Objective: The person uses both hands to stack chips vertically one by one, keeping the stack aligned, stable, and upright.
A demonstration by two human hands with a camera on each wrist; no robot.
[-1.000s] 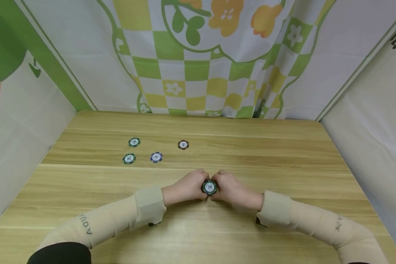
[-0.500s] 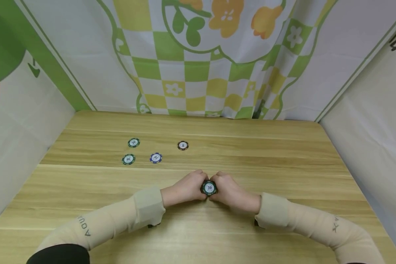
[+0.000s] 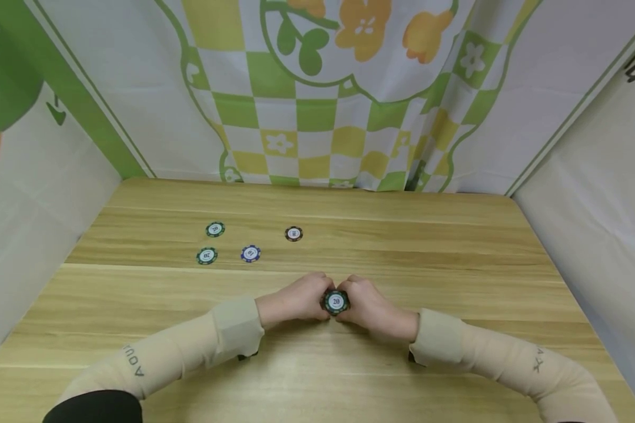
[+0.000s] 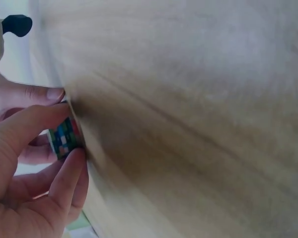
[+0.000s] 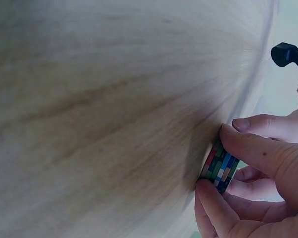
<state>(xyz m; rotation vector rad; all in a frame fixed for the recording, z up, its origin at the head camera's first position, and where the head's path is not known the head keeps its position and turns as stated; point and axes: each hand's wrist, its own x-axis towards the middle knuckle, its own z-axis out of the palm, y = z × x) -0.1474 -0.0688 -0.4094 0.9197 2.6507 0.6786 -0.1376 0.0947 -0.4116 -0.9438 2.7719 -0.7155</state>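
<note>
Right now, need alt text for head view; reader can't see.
A person's left hand and right hand grip a poker chip stack, green 20 face up, at a wooden table. Beyond, to the left, lie two green 20s, a blue 10 chip and a dark chip. A patterned curtain hangs behind.

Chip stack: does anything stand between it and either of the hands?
Nothing visible does: the left hand and right hand both grip the chip stack directly. Four loose chips lie apart from it, farther back and to the left.

Soft head-view light, hazy wrist views.
</note>
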